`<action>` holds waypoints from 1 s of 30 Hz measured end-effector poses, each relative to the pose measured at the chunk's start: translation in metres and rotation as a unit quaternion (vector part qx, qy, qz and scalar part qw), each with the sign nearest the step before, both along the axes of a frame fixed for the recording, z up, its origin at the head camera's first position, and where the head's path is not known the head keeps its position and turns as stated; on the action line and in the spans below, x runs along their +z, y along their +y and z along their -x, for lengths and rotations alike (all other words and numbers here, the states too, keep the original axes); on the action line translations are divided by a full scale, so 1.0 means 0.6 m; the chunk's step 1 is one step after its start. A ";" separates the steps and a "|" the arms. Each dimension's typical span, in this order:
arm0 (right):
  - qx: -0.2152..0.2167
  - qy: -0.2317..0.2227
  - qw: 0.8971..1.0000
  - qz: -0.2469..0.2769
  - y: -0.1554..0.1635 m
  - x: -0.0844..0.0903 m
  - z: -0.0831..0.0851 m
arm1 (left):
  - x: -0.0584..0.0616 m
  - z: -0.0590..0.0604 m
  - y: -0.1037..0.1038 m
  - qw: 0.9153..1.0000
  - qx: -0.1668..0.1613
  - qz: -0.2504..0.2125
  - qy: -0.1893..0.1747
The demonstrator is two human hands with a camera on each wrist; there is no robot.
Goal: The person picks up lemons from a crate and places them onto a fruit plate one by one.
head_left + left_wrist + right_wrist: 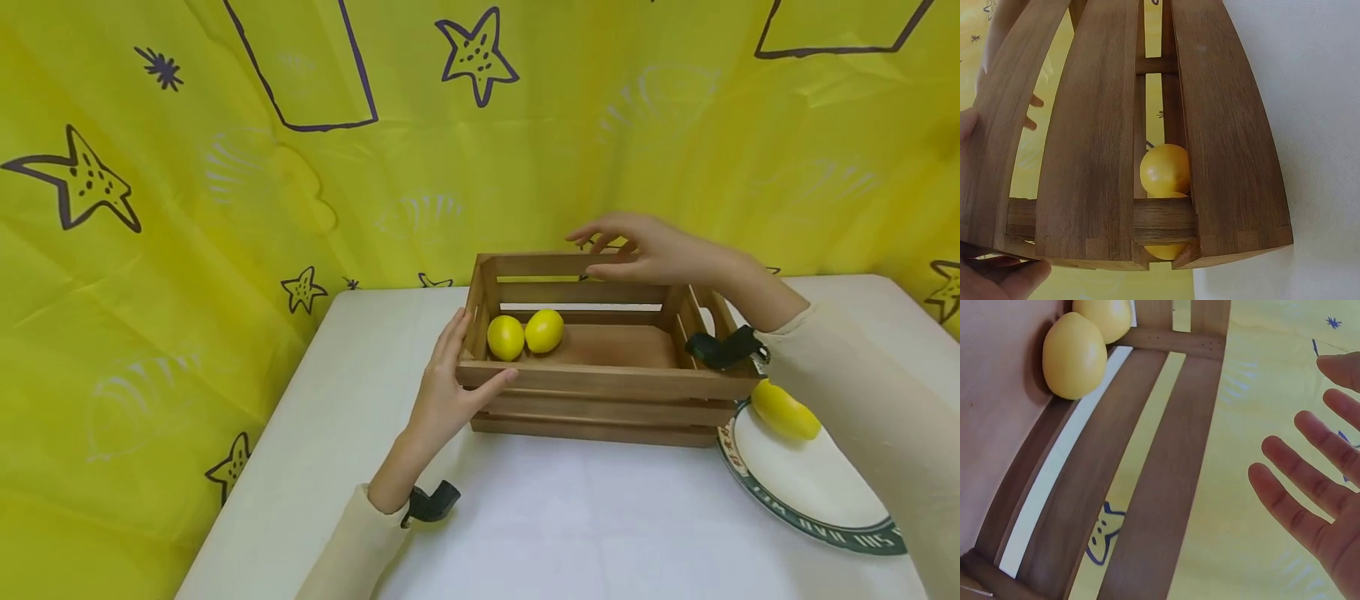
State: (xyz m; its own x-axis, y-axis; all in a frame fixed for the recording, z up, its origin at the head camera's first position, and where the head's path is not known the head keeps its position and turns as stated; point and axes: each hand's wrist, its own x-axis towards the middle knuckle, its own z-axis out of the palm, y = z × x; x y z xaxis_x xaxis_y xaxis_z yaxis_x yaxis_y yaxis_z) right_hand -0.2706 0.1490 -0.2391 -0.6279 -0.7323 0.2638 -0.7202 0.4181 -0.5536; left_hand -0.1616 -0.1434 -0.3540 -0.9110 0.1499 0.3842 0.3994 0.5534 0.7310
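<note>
A brown slatted wooden crate point(600, 383) stands on the white table, with two yellow lemons point(506, 337) side by side at its left end. My left hand point(446, 392) holds the crate's front left corner, thumb over the front top slat and fingers along the left end. In the left wrist view, the lemons point(1165, 170) show through the gap between the slats. My right hand point(637, 246) hovers over the crate's back rim, fingers spread and holding nothing. The right wrist view shows its fingers point(1294, 509) apart from the slats.
Right of the crate, a white plate point(813, 483) with a green lettered rim bears another yellow lemon point(783, 410); my right sleeve point(862, 417) covers part of the plate. Behind the table point(322, 400) hangs a yellow curtain point(525, 167) with drawn starfish.
</note>
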 end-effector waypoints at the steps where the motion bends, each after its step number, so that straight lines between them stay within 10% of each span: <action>1: 0.004 -0.001 1.000 0.000 -0.004 -0.001 0.003 | 0.000 0.000 0.000 1.000 0.000 0.000 0.000; 30: 0.047 -0.073 0.993 -0.079 -0.120 -0.057 0.083 | 0.001 -0.001 -0.005 1.000 0.001 0.006 0.000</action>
State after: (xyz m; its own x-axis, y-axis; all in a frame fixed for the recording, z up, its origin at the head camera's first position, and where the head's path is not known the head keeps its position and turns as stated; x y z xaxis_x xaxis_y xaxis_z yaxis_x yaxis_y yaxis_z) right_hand -0.3203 0.0768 -0.2732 -0.5785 -0.8140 0.0531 -0.6772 0.4429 -0.5876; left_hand -0.1608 -0.1464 -0.3535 -0.9111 0.1522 0.3831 0.3984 0.5634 0.7238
